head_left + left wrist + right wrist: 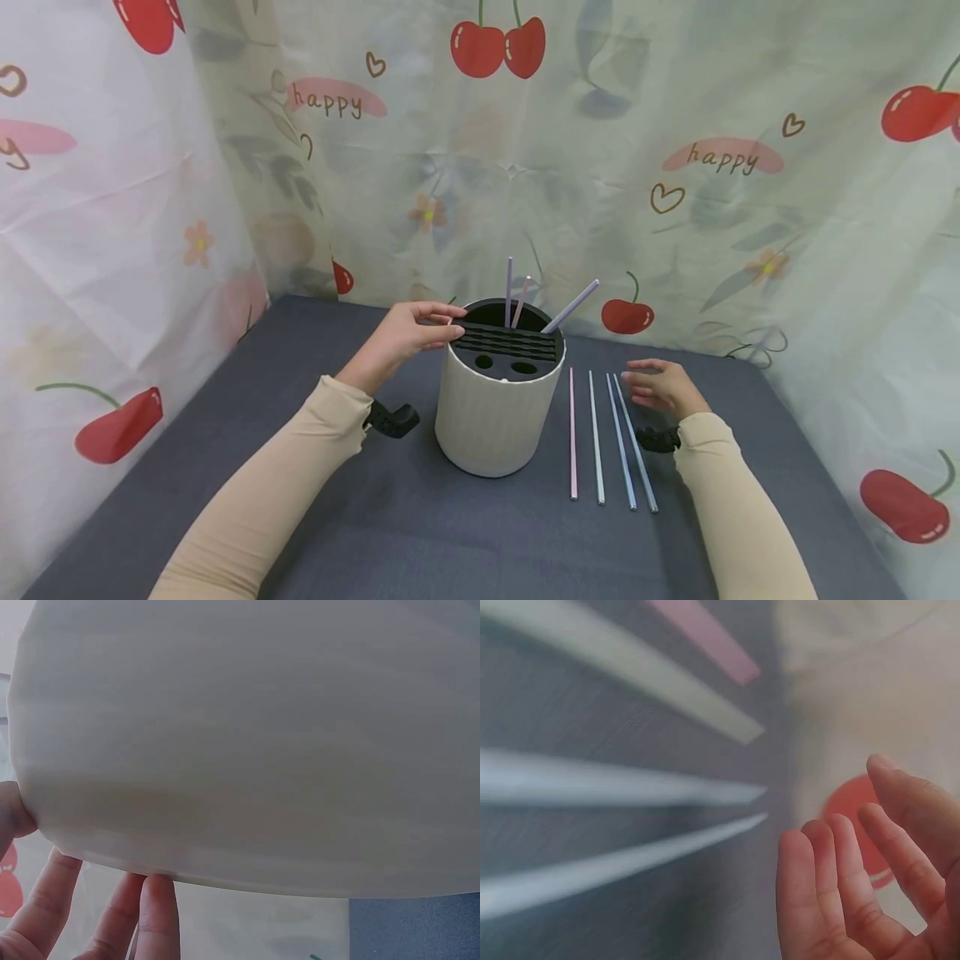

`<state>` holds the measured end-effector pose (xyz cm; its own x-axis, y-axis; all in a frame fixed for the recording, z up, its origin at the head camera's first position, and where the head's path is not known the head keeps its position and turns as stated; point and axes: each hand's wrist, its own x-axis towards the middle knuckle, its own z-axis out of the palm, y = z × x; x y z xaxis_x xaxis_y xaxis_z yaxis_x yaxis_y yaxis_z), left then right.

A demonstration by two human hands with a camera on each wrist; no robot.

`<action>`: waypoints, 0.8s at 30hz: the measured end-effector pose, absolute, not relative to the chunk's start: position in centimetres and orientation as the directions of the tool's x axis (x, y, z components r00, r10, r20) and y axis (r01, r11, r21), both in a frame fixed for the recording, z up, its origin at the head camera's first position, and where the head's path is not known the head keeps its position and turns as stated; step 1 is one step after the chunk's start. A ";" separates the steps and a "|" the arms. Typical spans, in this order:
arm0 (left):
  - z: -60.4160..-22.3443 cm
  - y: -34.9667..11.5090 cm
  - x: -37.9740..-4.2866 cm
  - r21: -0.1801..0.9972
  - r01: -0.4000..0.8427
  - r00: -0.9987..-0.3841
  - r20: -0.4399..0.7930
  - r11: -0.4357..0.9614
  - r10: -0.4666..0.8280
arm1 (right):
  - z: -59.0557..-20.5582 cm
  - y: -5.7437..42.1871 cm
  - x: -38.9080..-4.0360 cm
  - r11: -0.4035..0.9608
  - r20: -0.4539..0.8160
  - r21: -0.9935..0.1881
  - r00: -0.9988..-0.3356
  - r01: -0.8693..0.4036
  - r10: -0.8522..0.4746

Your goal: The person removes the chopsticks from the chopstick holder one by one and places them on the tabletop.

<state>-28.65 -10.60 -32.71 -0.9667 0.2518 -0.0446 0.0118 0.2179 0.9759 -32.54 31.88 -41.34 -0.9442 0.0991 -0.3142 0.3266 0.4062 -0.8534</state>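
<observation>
Right of centre, four sticks (621, 442) lie beside the holder (491, 421); they look light, stiff and slick, probably best pinched mid-length. The right hand (663, 389) hovers empty by their upper ends, fingers loosely parted; the left hand (408, 333) rests extended fingers on the holder's upper left

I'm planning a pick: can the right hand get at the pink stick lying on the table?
Likely yes: the empty right hand need only pass over three other sticks lying flat between it and the pink stick.
</observation>
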 end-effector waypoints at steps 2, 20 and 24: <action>-32.7 -10.7 -28.6 0.976 0.012 -0.966 -0.045 0.216 0.253 | -39.6 31.4 -32.4 0.353 -0.269 -0.896 -0.962 0.271 0.054; -32.8 -10.7 -28.6 0.976 0.020 -0.966 -0.038 0.217 0.258 | -29.1 22.6 -27.4 -0.172 0.388 -0.918 -0.899 -0.358 -0.202; -32.8 -10.6 -28.7 0.978 0.022 -0.965 -0.033 0.205 0.259 | -30.0 21.5 -27.3 -0.178 0.426 -0.902 -0.878 -0.393 -0.219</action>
